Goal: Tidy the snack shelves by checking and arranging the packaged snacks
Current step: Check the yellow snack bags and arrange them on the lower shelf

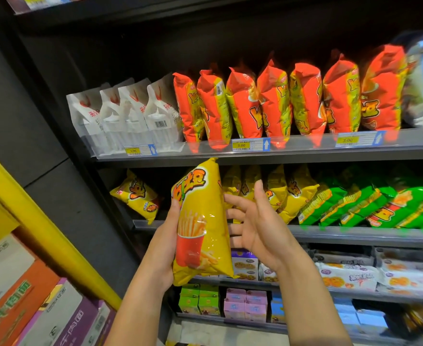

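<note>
My left hand (164,242) grips a yellow bag of fries snacks (201,221) from its left side and holds it upright in front of the middle shelf (342,236). Just to the bag's right is my right hand (253,226), fingers spread and relaxed, fingertips near or touching the bag's edge. One yellow bag (136,194) lies tilted at the left end of the middle shelf. Several more yellow bags (285,191) stand behind my right hand, partly hidden by it.
Green bags (380,203) fill the right of the middle shelf. The upper shelf (255,153) carries white packs (125,113) and orange bags (280,101). Lower shelves hold biscuit packs (355,273) and small boxes (200,299). A yellow post (45,228) and cartons (25,308) stand at left.
</note>
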A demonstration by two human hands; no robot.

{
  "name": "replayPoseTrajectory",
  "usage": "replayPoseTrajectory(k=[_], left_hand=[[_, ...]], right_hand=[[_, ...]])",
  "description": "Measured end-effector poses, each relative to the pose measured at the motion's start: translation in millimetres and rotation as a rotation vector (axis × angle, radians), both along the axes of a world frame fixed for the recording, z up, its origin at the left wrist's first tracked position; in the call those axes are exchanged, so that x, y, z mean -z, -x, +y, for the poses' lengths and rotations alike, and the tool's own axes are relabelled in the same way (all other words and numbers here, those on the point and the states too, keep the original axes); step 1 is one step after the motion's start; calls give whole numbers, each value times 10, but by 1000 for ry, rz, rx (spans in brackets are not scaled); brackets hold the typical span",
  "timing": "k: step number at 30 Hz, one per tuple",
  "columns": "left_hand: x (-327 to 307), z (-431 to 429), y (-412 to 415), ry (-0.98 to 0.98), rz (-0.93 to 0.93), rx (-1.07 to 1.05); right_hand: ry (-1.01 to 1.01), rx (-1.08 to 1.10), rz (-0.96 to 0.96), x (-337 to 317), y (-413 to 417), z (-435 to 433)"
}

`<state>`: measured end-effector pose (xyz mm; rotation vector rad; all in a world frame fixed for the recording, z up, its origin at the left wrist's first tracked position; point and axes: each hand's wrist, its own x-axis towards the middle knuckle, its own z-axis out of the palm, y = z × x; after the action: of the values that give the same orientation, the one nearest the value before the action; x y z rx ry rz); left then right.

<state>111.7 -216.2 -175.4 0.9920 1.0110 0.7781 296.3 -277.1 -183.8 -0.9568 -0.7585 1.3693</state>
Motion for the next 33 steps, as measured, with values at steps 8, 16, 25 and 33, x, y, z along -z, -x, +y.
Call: replayPoseTrajectory(k=[8,16,25,33], left_hand=[[2,-53,-34,-395,168,-11],[-11,-65,118,-548,148,125],[-9,-14,186,-529,31,293],[-95,-67,4,-280,-8,132]], right_hand=[[-16,9,-275,56,103,-23],[-160,94,-272,143,-27,-76],[-159,112,-260,203,-138,-56],[-26,69,-116,133,-34,-36]])
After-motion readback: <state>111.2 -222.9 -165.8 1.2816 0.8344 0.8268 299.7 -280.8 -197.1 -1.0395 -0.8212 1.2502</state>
